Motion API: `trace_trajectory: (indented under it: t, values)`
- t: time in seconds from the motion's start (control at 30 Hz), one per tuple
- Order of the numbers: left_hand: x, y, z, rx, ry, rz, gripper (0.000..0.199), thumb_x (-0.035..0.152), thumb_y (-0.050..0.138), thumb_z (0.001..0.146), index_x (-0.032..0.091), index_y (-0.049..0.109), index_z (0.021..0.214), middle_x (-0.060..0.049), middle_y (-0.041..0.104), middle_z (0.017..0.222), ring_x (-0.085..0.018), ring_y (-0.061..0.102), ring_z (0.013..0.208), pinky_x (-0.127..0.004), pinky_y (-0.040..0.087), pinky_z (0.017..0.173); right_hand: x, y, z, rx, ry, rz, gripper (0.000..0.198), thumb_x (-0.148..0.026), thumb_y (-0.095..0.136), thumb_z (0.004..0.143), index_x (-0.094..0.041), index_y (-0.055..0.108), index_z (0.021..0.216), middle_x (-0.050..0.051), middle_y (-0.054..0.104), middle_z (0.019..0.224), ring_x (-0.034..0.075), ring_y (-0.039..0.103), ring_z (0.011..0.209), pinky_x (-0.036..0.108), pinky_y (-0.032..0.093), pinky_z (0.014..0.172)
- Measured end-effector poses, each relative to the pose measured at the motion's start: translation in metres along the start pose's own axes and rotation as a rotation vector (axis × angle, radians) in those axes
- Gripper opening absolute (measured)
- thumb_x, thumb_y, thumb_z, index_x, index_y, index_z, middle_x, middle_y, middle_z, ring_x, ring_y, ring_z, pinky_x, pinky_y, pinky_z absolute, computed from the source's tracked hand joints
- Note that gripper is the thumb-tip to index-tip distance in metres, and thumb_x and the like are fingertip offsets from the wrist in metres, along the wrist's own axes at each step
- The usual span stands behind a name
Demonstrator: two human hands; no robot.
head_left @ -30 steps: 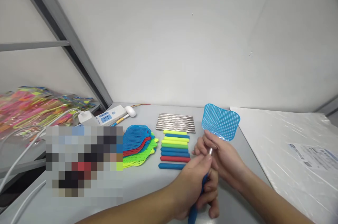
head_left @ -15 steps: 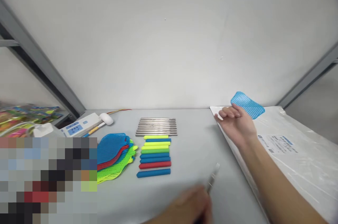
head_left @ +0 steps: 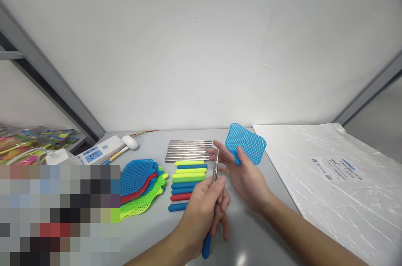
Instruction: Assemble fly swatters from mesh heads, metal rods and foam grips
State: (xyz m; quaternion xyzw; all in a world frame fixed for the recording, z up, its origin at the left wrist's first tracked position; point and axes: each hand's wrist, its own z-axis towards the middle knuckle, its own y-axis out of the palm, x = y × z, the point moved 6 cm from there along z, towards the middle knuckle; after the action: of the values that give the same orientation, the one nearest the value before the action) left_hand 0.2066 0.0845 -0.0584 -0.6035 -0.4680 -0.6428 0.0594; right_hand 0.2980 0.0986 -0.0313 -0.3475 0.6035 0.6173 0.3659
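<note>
My left hand [head_left: 205,205] is closed round a metal rod [head_left: 215,167] with a blue handle [head_left: 206,247] whose end shows below the fist. The rod points up and away from me. Between thumb and fingers, my right hand [head_left: 249,178] pinches a blue fly swatter head [head_left: 246,142], a perforated mesh paddle, raised above the table. Its narrow neck is near the tip of the rod, apart from it. Left of my hands lies a row of blue, red, green and yellow handles [head_left: 188,171], partly covered by my left hand. Behind them are several silver metal rods [head_left: 188,151].
Overlapping swatter heads [head_left: 138,178] in blue, red, green and yellow lie to the left. Behind them are a power strip [head_left: 100,151] and a white plug [head_left: 130,142]. A white plastic package [head_left: 298,149] covers the right side. A blurred mosaic hides the lower left.
My right hand has moved left with the blue swatter head, away from the white package. My left hand has come up and forward with the rod, and the two hands are now close together.
</note>
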Motion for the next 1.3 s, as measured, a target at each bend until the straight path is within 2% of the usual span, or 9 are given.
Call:
trace_trajectory:
  t: [0.13,0.23,0.47,0.63,0.83,1.0,1.17,1.3]
  values:
    - [-0.007,0.008,-0.003,-0.084,-0.096,0.016,0.043,0.056,0.035,0.094,0.018,0.048,0.081,0.006,0.053,0.055,-0.002,0.023,0.024,-0.022,0.043,0.030,0.000,0.000,0.002,0.020,-0.030,0.013,0.053,-0.056,0.027,0.096,-0.030,0.055,0.133,0.004,0.056,0.134,0.023,0.049,0.118,0.043,0.030,0.103]
    - [-0.013,0.012,-0.008,-0.105,-0.155,0.094,0.039,0.054,0.032,0.095,0.019,0.049,0.096,0.007,0.052,0.055,-0.003,0.022,0.025,-0.019,0.038,0.028,-0.006,-0.004,0.002,0.053,-0.078,-0.024,0.051,-0.053,0.028,0.097,-0.029,0.057,0.131,0.005,0.057,0.132,0.023,0.052,0.112,0.041,0.033,0.098]
    - [-0.017,0.011,-0.013,-0.136,-0.173,0.222,0.042,0.053,0.028,0.096,0.021,0.049,0.111,0.006,0.053,0.058,-0.004,0.025,0.027,-0.014,0.027,0.028,-0.004,-0.007,0.005,-0.011,-0.098,-0.099,0.048,-0.051,0.030,0.097,-0.030,0.060,0.128,0.005,0.059,0.129,0.022,0.057,0.105,0.040,0.037,0.095]
    - [-0.015,0.011,-0.013,-0.130,-0.175,0.203,0.040,0.051,0.028,0.096,0.020,0.051,0.106,0.006,0.052,0.056,-0.003,0.024,0.026,-0.014,0.026,0.029,-0.002,-0.005,0.004,-0.012,-0.113,-0.127,0.049,-0.053,0.030,0.097,-0.030,0.058,0.130,0.005,0.058,0.128,0.021,0.059,0.101,0.041,0.037,0.097]
    - [-0.015,0.015,-0.013,-0.189,-0.166,0.100,0.037,0.047,0.029,0.097,0.018,0.052,0.095,0.006,0.053,0.057,-0.002,0.028,0.024,-0.019,0.040,0.033,0.000,-0.006,0.001,-0.013,-0.125,-0.191,0.051,-0.055,0.030,0.096,-0.030,0.056,0.133,0.006,0.060,0.124,0.021,0.059,0.099,0.042,0.036,0.100]
    - [-0.014,0.016,-0.014,-0.200,-0.142,0.022,0.035,0.044,0.029,0.097,0.017,0.050,0.087,0.009,0.044,0.048,-0.003,0.029,0.023,-0.021,0.044,0.034,0.006,-0.005,-0.002,0.033,-0.152,-0.243,0.050,-0.055,0.032,0.096,-0.030,0.059,0.130,0.006,0.061,0.121,0.020,0.058,0.094,0.042,0.036,0.101]
    - [-0.009,0.015,-0.013,-0.173,-0.115,-0.001,0.031,0.043,0.032,0.097,0.018,0.048,0.086,0.011,0.037,0.047,-0.003,0.025,0.023,-0.018,0.038,0.030,0.016,0.006,-0.005,0.026,-0.078,-0.178,0.050,-0.057,0.033,0.095,-0.031,0.059,0.130,0.006,0.057,0.129,0.020,0.061,0.091,0.040,0.043,0.094]
    - [-0.005,0.016,-0.013,-0.166,-0.115,0.003,0.030,0.044,0.034,0.096,0.020,0.045,0.083,0.011,0.036,0.045,-0.004,0.024,0.022,-0.017,0.034,0.028,0.015,0.009,-0.009,0.068,-0.101,-0.195,0.048,-0.054,0.033,0.096,-0.034,0.056,0.132,0.004,0.055,0.132,0.020,0.060,0.094,0.040,0.042,0.096]
